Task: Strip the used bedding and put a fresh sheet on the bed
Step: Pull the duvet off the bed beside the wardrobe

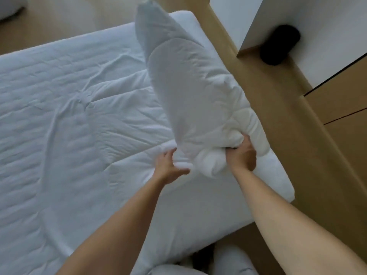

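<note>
A white pillow [190, 92] stands on end, lifted above the head end of the bed. My right hand [241, 155] grips a bunched fold at its near end. Just left of that end, my left hand [169, 167] has spread, relaxed fingers and touches the white fabric. The bed [69, 120] is covered by a wrinkled white quilted sheet. Another white pillow [278, 175] lies flat under the lifted one, along the headboard.
A tan wooden headboard [278, 108] runs along the bed's right side. Beyond it are a white panel, wooden drawers [341, 104] and a blurred dark object [280, 44]. White bedding [224, 262] lies on the wooden floor at the bottom, and more [10, 6] at the top left.
</note>
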The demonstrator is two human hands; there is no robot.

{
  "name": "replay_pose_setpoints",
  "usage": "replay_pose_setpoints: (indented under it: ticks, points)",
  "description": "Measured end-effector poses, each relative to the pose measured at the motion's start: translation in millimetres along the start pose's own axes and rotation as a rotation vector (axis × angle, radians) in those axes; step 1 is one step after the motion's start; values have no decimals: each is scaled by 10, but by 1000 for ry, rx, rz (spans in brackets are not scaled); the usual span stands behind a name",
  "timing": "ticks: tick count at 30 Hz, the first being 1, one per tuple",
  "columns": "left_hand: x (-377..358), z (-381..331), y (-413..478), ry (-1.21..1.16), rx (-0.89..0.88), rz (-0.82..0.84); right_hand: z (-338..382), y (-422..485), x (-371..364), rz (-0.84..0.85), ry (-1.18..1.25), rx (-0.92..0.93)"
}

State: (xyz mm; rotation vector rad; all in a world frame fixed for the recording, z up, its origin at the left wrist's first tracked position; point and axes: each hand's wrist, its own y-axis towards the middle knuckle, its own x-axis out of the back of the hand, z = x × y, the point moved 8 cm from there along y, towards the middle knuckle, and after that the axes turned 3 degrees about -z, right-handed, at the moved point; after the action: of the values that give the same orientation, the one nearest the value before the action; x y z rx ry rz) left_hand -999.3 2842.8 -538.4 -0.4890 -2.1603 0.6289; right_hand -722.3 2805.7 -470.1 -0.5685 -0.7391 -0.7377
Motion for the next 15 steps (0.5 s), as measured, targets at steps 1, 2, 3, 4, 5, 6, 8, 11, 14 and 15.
replay_pose_setpoints:
  ticks: [1, 2, 3, 4, 5, 6, 8, 11, 14, 15]
  points:
    - [-225, -42, 31, 225, 10, 76, -72, 219, 54, -15, 22, -58]
    - [-453, -94, 51, 394, 16, 134, -146, 429, 98, -17, 25, -109]
    - [-648, -157, 89, 505, 28, 160, -216, 625, 135, -13, 7, -138]
    - [-799, -212, 152, 575, 51, 158, -289, 804, 149, -5, -21, -161]
    - [-906, -267, 228, 626, 84, 134, -358, 957, 158, 0, -47, -171]
    - [-971, -315, 309, 665, 123, 93, -445, 1096, 140, 12, -61, -174]
    - [-1017, -389, 469, 722, 182, -20, -578, 1328, 71, 48, -55, -155]
    - [-1036, -480, 605, 805, 146, -107, -774, 1619, 24, 73, 21, -139]
    - [-903, -604, 668, 772, 20, -197, -946, 1750, 58, 129, 216, -160]
    - [-808, -623, 672, 717, 10, -226, -1023, 1762, 26, 170, 278, -173]
